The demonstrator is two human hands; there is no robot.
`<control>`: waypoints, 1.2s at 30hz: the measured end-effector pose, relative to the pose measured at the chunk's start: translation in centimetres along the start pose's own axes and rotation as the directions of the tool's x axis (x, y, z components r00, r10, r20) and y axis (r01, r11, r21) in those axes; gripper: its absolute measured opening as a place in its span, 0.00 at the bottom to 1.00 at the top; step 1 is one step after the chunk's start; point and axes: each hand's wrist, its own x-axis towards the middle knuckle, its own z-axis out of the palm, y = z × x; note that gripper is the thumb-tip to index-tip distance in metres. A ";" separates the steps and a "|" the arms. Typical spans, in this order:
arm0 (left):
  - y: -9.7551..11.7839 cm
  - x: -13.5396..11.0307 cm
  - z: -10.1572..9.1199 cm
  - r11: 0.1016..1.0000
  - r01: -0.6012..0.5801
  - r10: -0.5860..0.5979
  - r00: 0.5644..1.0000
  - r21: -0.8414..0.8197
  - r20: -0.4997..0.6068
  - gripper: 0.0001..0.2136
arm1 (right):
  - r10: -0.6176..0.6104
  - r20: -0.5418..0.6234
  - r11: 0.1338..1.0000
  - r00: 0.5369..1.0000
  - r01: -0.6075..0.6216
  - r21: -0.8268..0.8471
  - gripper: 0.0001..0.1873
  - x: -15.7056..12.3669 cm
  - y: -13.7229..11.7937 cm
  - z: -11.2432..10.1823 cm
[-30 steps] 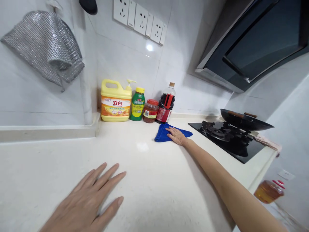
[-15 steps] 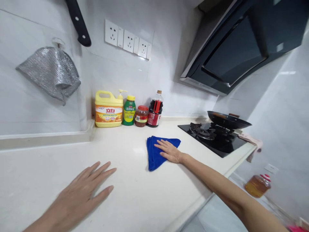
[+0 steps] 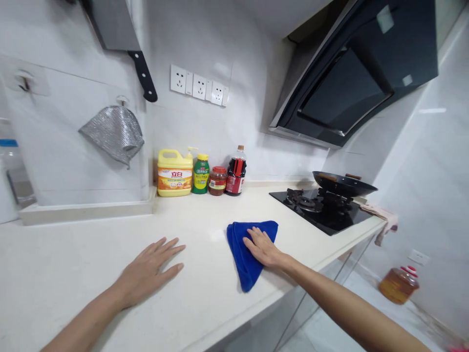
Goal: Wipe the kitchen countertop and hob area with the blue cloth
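Note:
My right hand [image 3: 262, 247] lies palm down on a blue cloth [image 3: 244, 269], pressing it against the white countertop [image 3: 205, 303]. The cloth is folded into a rough triangle, one corner pointing towards the counter's front edge. Those fingers are stretched over the fabric rather than wrapped round it; the underside of the hand is hidden. To the left, my left hand [image 3: 152, 269] is open above or on the countertop, fingers spread, with nothing in it. I cannot tell whether its palm touches the surface.
Along the back wall stand a yellow detergent jug [image 3: 175, 173], a green bottle [image 3: 201, 174], a red-lidded jar [image 3: 217, 181] and a dark sauce bottle [image 3: 236, 171]. A wok [image 3: 344, 186] sits on the black gas hob [image 3: 330, 220], under a range hood [image 3: 351, 83]. A cleaver [image 3: 142, 76] hangs upper left.
My right hand and the blue cloth have moved nearer the counter's front edge. The camera view has shifted, showing more of the left wall. My left hand stays spread.

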 end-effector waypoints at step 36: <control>-3.3 0.9 2.8 0.999 -0.049 0.050 0.998 0.012 -0.037 0.28 | -0.389 0.125 0.880 0.913 0.408 -0.242 0.39 7.4 -0.1 -0.3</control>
